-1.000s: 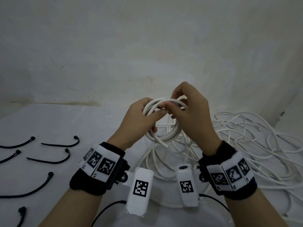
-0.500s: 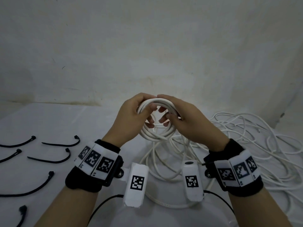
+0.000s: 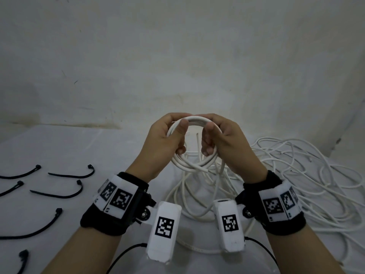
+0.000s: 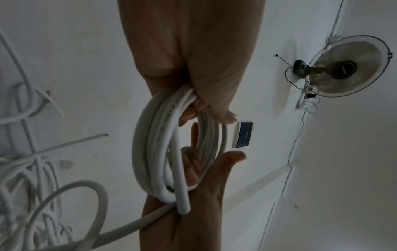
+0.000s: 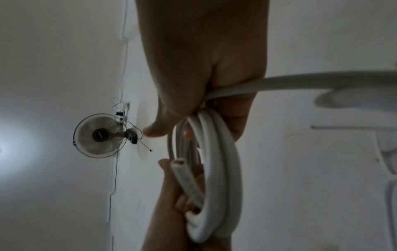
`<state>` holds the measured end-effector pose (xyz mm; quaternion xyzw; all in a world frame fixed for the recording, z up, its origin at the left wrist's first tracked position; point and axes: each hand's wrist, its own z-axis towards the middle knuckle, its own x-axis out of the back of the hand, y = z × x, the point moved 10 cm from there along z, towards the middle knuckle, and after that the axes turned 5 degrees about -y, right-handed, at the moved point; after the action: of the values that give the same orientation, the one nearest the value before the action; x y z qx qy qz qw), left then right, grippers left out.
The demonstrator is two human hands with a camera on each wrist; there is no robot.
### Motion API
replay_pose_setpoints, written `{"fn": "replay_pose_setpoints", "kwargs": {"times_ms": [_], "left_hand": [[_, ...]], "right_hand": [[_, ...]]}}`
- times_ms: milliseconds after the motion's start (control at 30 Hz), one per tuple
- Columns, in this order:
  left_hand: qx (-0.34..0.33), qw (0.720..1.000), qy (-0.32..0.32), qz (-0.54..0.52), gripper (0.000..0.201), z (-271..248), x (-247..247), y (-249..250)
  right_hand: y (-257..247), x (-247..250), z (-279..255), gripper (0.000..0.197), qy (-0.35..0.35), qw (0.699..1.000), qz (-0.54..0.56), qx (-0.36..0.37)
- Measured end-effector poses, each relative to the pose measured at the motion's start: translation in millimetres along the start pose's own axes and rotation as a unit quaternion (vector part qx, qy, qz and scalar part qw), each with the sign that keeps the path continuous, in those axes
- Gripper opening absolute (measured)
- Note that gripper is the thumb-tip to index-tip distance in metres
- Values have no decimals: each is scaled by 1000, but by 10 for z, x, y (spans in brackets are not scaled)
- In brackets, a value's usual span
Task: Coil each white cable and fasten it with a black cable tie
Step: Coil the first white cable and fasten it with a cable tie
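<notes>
Two hands hold a small round coil of white cable (image 3: 194,147) up in the air, above the white table (image 3: 59,147). The left hand (image 3: 167,143) grips the left side of the coil. Its fingers (image 3: 180,150) curl round the loops, and its thumb presses on top. The right hand (image 3: 227,143) grips the right side the same way, with its fingers (image 3: 207,151) curled through the ring and its thumb on top. The hands are close together but not touching.

In the left wrist view, the coil (image 4: 163,152) has several loops lying side by side. One cut end (image 4: 184,208) sticks out by the right hand's palm. In the right wrist view, that cut end (image 5: 178,163) points up in front of the left hand (image 5: 171,212).

One long piece of cable hangs from the coil down to the table. It joins a big messy pile of loose white cable (image 3: 296,184) on the right.

Black cable ties (image 3: 59,192) lie on the table on the left, apart from each other and well away from the hands.

A fan (image 4: 348,68) hangs on the wall.
</notes>
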<state>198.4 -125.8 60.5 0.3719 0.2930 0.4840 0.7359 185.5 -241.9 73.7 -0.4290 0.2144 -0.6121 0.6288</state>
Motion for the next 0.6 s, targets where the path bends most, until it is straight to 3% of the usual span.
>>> {"fn": "replay_pose_setpoints", "kwargs": {"times_ms": [133,233,300,400,533,600], "left_hand": [[-9,1000,4,15,34,3,8,9],[-8,1000,5,11,20,4,-18,3],[-3,1000,-1,13,19,4,-62,-13],[7,1000,-20,20,38,-20,-133,-54],[159,980,-30,-114,60,-88,-200,-473],[216,969,-67,-102,48,-144,-310,-618]], "right_hand": [[186,-72,-27,52,-7,989,102,-109],[241,-125,-63,53,-26,971,168,-167],[241,-108,-77,56,-2,967,180,-181],[239,14,-113,54,74,968,153,-185],[159,234,-157,48,165,957,189,-148],[114,344,-181,47,204,945,220,-132]]}}
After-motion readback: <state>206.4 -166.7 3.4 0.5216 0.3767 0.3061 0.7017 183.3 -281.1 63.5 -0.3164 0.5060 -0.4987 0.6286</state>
